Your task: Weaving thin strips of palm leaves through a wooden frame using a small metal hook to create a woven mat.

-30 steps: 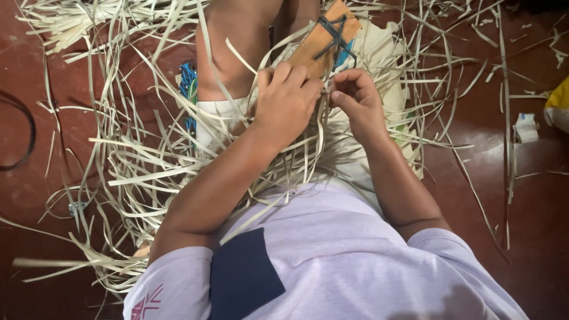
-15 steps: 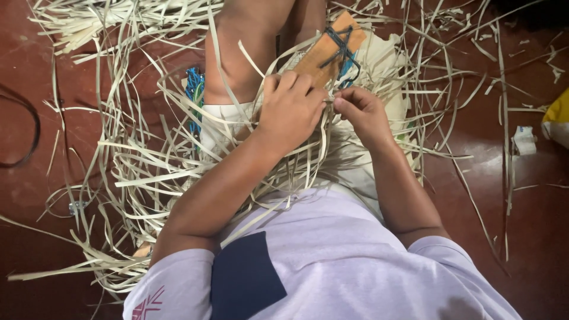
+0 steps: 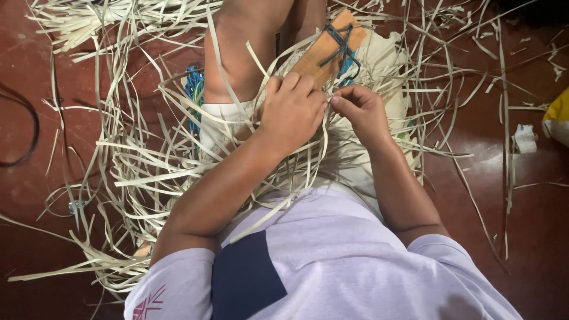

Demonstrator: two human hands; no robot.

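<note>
Barely anything has shifted: both hands stay put at upper centre. Left hand (image 3: pixel 290 112) is clamped over the wooden block (image 3: pixel 325 50), right hand (image 3: pixel 361 109) pinches a pale strip (image 3: pixel 323 139) beside it. Keep that pinch firm and the block steady amid loose strips (image 3: pixel 142 166) on the red floor (image 3: pixel 35 195).

Pale flat strip (image 3: pixel 325 127) pinched upright at lower end of tilted wooden block (image 3: pixel 325 50), dark cord crossing it.
</note>
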